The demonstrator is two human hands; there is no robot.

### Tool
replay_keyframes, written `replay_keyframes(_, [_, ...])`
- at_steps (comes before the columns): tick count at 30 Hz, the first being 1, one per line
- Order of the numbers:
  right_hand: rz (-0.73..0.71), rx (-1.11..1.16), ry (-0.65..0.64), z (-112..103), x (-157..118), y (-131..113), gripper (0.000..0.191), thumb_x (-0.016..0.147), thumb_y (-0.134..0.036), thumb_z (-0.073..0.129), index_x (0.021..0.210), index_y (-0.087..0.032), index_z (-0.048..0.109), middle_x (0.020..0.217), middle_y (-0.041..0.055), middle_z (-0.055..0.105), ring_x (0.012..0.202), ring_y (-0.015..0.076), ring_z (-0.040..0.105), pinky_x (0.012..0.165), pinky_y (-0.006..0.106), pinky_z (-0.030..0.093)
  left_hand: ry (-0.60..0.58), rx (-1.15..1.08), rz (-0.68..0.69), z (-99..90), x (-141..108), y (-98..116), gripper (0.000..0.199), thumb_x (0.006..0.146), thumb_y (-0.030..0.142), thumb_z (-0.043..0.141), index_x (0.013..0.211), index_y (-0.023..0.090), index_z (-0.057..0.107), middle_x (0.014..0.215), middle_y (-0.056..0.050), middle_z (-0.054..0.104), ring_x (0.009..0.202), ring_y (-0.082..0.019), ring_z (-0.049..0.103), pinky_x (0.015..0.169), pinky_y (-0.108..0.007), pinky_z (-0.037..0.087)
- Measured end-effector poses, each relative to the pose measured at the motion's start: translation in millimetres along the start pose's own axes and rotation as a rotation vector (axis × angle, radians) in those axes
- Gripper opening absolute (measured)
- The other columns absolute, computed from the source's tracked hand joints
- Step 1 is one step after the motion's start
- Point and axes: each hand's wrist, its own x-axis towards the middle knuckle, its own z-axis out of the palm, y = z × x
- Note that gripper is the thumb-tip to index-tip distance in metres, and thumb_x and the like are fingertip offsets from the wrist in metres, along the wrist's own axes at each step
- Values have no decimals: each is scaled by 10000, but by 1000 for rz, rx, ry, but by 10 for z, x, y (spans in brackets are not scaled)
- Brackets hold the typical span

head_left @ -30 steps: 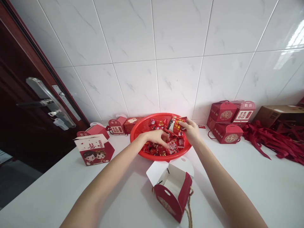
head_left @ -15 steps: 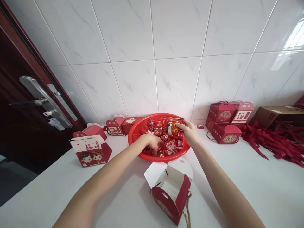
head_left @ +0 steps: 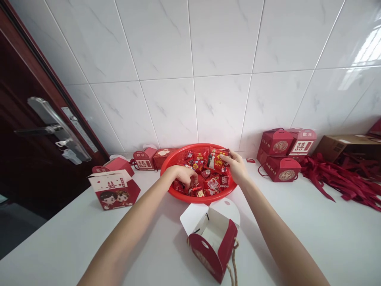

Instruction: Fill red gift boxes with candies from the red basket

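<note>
My left hand (head_left: 186, 177) curled in red plastic basket (head_left: 214, 198), grip unclear; right hand (head_left: 237, 167) pinching flat red packet (head_left: 214, 160); open maroon cardboard box (head_left: 214, 251) nearer.

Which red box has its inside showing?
The box with the twine handle, just in front of the red basket: flaps spread, white interior visible. No other red box's interior shows.

Twine handle (head_left: 233, 258) cut off below, red ribbons (head_left: 345, 178) cropped right
</note>
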Motion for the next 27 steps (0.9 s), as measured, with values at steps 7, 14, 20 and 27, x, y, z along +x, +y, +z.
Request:
replay_keyframes(7, [11, -14, -19, -3, 18, 15, 258, 608, -353, 803, 817, -232, 713, 874, 15, 772, 881, 263, 712, 789, 369, 558, 41, -7, -28, 120, -36, -63, 327, 424, 75, 670, 720, 212, 679, 680, -12, 716, 606, -216, 643, 493, -252, 440])
replay_keyframes(14, [13, -27, -24, 5, 4, -1, 247, 613, -368, 793, 801, -241, 696, 869, 15, 767, 882, 270, 706, 766, 372, 561, 239, -78, 66, 67, -106, -124, 259, 596, 161, 692, 844, 217, 742, 864, -29, 771, 839, -228, 704, 710, -267, 521])
replay_keyframes(20, [-4, -27, -12, 4, 8, 1, 247, 591, -379, 797, 749, -230, 679, 790, 5, 745, 775, 232, 686, 715, 347, 551, 601, -509, 314, 212, -338, -86, 424, 751, 397, 705, 1106, 167, 733, 1223, -110, 721, 1069, -267, 668, 950, -379, 524])
replay_keyframes(27, [54, -23, -37, 27, -22, -91, 315, 562, -397, 825, 785, -213, 700, 774, 18, 733, 672, 196, 647, 565, 302, 499, 731, -727, 415, 462, -613, 167, 468, 811, 464, 679, 1185, 184, 660, 1230, -94, 669, 956, -209, 659, 792, -327, 566])
